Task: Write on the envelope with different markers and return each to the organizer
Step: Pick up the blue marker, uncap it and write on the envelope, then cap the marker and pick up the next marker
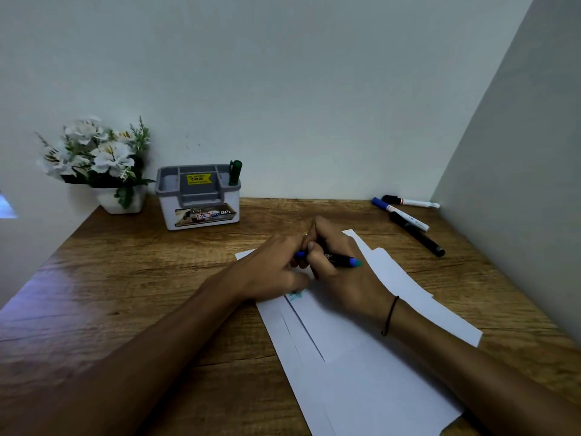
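A blue marker (333, 259) is held over the envelope (361, 335), which lies across the middle of the tabletop (125, 294) and runs toward its near edge. The fingers of the right hand (342, 272) are curled round the marker's dark barrel, its teal-blue end pointing toward the right edge. The left hand (273, 272) is closed at the marker's other, blue end; whether the cap is being pulled off or pushed on cannot be told, since the tip is hidden between the hands.

A small patch of green ink (295, 296) is seen on the envelope just below the left hand, and a green marker (235, 173) is stood upright in the right compartment of the organizer (198, 199) at the far edge. One colour is therefore judged to be written and returned.

Three more markers (408, 218) are left lying loose in the far right corner, well apart from the organizer. The blue marker's turn is judged to be in hand, with the three loose markers not yet returned. A pot of white flowers (97, 162) is set at the far left corner.
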